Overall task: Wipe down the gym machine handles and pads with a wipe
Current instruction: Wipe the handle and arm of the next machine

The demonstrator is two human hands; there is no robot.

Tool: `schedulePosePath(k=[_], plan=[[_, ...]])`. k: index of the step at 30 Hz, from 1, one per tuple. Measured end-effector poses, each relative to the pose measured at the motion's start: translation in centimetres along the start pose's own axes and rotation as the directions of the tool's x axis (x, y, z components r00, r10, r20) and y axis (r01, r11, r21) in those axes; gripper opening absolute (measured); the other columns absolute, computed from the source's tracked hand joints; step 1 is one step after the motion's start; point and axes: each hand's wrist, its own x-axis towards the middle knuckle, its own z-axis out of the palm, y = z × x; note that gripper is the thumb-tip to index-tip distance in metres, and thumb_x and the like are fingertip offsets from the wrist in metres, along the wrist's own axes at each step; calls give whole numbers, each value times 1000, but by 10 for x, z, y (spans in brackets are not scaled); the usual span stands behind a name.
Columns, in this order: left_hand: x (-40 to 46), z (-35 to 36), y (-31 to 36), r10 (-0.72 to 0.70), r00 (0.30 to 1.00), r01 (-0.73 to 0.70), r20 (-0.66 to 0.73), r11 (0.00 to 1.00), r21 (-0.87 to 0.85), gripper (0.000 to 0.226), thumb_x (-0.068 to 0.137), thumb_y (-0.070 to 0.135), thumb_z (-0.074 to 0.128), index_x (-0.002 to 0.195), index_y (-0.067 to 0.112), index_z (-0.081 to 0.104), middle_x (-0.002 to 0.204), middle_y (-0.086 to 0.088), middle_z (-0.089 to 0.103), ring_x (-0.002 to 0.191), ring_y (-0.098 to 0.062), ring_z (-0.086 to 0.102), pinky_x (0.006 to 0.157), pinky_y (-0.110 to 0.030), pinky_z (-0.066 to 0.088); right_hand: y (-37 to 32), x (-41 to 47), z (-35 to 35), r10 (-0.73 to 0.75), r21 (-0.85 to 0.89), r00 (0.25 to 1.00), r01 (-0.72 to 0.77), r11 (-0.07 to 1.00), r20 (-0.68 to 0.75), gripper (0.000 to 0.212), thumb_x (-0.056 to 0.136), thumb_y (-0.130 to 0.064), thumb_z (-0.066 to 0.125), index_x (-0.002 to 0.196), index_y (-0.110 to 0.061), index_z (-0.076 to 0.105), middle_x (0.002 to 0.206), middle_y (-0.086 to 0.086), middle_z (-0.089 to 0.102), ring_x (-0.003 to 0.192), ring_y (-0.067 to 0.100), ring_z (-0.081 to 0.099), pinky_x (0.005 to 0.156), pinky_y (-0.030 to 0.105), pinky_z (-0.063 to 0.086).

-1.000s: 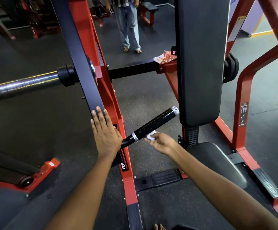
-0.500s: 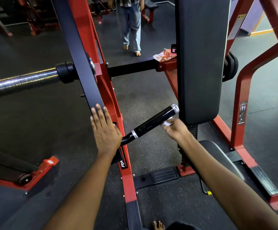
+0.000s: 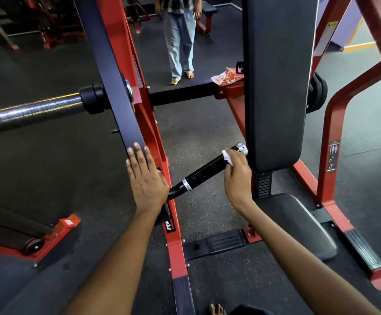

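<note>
While left hand (image 3: 147, 180) lies flat, right hand (image 3: 236, 172) pinches one wipe (image 3: 227, 156) on handle (image 3: 207, 171).

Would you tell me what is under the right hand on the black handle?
A white wipe shows under the right hand, pressed on the black handle near its chrome end cap. The rest of the wipe is hidden.

The right hand (image 3: 236, 176) hides most of the wipe (image 3: 227, 155). The back pad (image 3: 278, 87) runs off the top edge.
</note>
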Motion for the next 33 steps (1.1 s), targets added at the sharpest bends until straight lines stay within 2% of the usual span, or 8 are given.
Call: schedulePosePath(k=[3, 6, 7, 13, 18, 24, 29, 33], plan=[[0, 0, 0, 7, 1000, -7, -1, 1000, -2, 77, 90, 10, 48, 152, -2, 4, 160, -22, -1, 148, -37, -3, 121, -50, 5, 26, -12, 18, -306, -260, 882, 409, 875, 359, 51, 82, 13, 53, 127, -11, 55, 132, 9, 53, 129, 21, 45, 108, 44, 39], [0, -1, 1, 6, 1000, -6, -6, 1000, -2, 77, 89, 10, 48, 152, -2, 5, 160, -22, 0, 148, -37, -3, 121, -50, 5, 40, -17, 25, -557, -232, 504, 842, 486, 660, 67, 64, 15, 67, 128, -2, 55, 133, 18, 54, 127, 34, 48, 107, 44, 29], [0, -1, 0, 6, 1000, -6, -6, 1000, -1, 77, 90, 10, 48, 152, -2, 4, 160, -22, 0, 148, -38, -3, 121, -50, 6, 39, -8, 20, -590, -206, 467, 866, 456, 659, 64, 65, 10, 69, 126, -2, 56, 131, 16, 56, 124, 32, 51, 105, 42, 29], [-1, -1, 0, 8, 1000, -8, 2, 1000, -5, 75, 92, 12, 45, 152, -2, 2, 160, -22, -3, 148, -37, -5, 121, -49, 4, 35, 27, 0, -283, -399, 910, 391, 829, 302, 44, 80, 17, 55, 122, 3, 57, 127, 18, 56, 126, 35, 47, 106, 49, 40], [-1, 0, 0, 12, 1000, -12, -5, 1000, -6, 78, 90, 11, 47, 152, -1, 2, 160, -22, -2, 148, -37, -5, 121, -50, 5, 19, 2, 23, -528, -221, 572, 781, 584, 628, 42, 76, 8, 65, 116, -2, 63, 119, 15, 63, 116, 30, 57, 103, 37, 43], [-1, 0, 0, 10, 1000, -10, -1, 1000, -12, 78, 90, 10, 46, 152, 0, 0, 160, -21, -3, 148, -37, -4, 121, -50, 5, 11, 37, 4, -172, -515, 929, 328, 792, 327, 29, 82, 10, 52, 107, 2, 64, 111, 18, 62, 109, 33, 54, 98, 39, 43], [-1, 1, 0, 4, 1000, -4, -1, 1000, -8, 80, 89, 10, 49, 152, 0, 1, 160, -21, -2, 148, -37, -5, 121, -51, 7, -15, 12, 23, -318, -283, 635, 662, 694, 704, 35, 85, 7, 50, 115, -4, 63, 117, 12, 63, 110, 27, 59, 99, 35, 47], [0, 1, 0, 2, 1000, -2, 10, 1000, -8, 80, 89, 11, 47, 152, 1, -1, 160, -22, -3, 148, -37, -4, 121, -51, 6, -19, 57, 8, -8, -697, 868, 405, 592, 497, 22, 87, -2, 50, 104, -2, 64, 109, 16, 60, 103, 32, 57, 91, 40, 44]])
